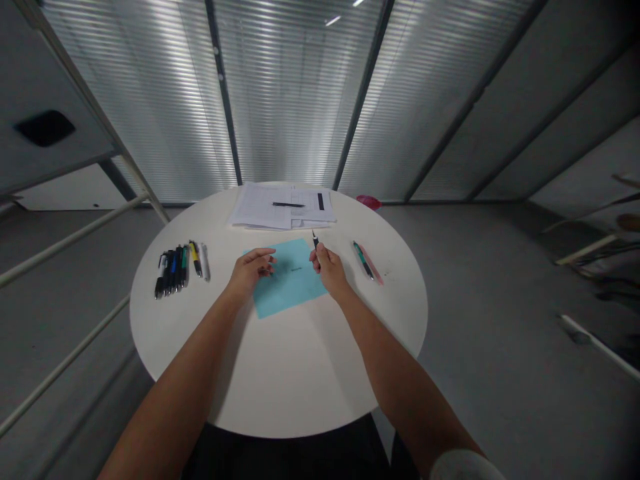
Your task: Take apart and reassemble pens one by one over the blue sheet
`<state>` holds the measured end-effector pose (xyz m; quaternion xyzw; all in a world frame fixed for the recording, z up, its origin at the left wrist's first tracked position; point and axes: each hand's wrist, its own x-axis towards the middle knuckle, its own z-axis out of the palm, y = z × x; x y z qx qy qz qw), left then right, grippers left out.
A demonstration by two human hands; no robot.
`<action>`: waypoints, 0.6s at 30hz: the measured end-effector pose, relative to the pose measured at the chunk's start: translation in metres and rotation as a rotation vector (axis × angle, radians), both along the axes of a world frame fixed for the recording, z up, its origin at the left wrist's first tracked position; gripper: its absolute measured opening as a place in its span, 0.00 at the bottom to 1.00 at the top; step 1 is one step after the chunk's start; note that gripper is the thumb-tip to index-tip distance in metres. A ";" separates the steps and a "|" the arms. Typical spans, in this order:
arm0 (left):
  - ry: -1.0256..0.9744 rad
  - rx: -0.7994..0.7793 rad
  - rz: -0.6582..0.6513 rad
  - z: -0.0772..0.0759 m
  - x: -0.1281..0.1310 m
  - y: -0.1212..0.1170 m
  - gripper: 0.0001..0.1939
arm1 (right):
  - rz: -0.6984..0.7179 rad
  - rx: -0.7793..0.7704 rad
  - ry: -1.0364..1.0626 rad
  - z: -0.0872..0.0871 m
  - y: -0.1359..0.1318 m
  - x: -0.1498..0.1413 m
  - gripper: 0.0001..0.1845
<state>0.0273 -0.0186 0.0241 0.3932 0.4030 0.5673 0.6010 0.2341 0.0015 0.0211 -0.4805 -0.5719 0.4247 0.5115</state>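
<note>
2 hands on my feed, well apart: l hand (251,270) open over the blue paper sheet (290,280), r hand (329,265) pinching a black pen (315,241) tip-up by the sheet's edge.

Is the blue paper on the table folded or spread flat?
Spread flat: the blue paper lies open on the white table, no raised edges showing.

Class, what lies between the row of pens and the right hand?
The head view shows the left hand over a light blue sheet, between the row of pens and the right hand holding a pen.
</note>
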 end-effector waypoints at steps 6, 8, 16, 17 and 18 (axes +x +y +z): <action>-0.040 0.001 0.005 0.002 -0.001 -0.001 0.11 | 0.063 -0.182 0.348 0.007 0.004 0.002 0.31; -0.046 -0.001 -0.004 0.002 -0.001 -0.001 0.11 | 0.074 -0.176 0.350 0.008 0.003 0.002 0.30; -0.047 0.003 -0.016 0.001 -0.003 -0.001 0.11 | 0.118 -0.076 0.251 0.008 -0.004 0.001 0.26; -0.048 0.005 -0.016 0.001 -0.003 -0.001 0.11 | 0.129 -0.082 0.253 0.008 -0.004 0.001 0.26; -0.049 0.006 -0.016 0.001 -0.003 -0.001 0.11 | 0.139 -0.089 0.255 0.008 -0.004 0.001 0.26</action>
